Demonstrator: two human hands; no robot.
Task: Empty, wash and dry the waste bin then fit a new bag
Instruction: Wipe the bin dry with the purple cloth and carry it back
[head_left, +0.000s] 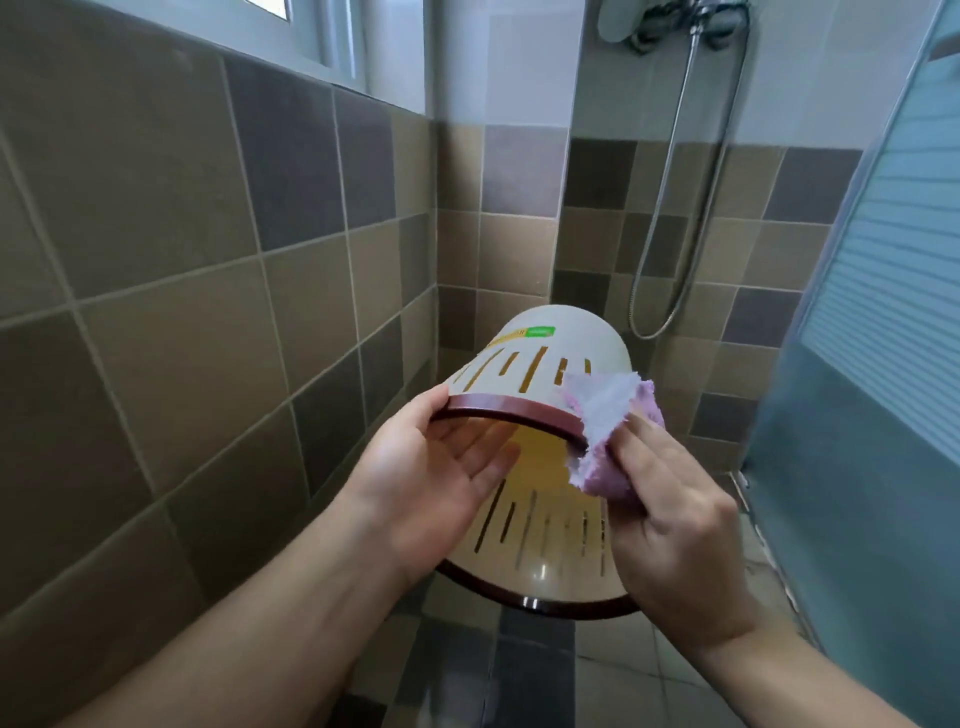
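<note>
bin (524, 364): You hold it up in the air in front of you, tipped on its side, with the open mouth facing you. It is cream plastic with long slots in the wall and a dark red rim (514, 408).
left hand (441, 467): Your thumb is on top of the red rim and your fingers lie nearly straight under it, inside the mouth. It pinches the rim.
right hand (670, 504): Your fingers are curled round the cloth (608, 431) and press it on the rim on the right side.
weight: It looks thin and empty, so it should be light.
feel: The wall may bend if you squeeze it. If it is wet, it may be slippery.
best hold: Take the thick red rim, since it looks like the stiffest part. The slots can catch your fingers.
cloth: It is soft and fluffy, pink and white, and it folds over the edge.
place: You are in a tiled shower, and the hose (670, 208) hangs on the wall behind.
</note>
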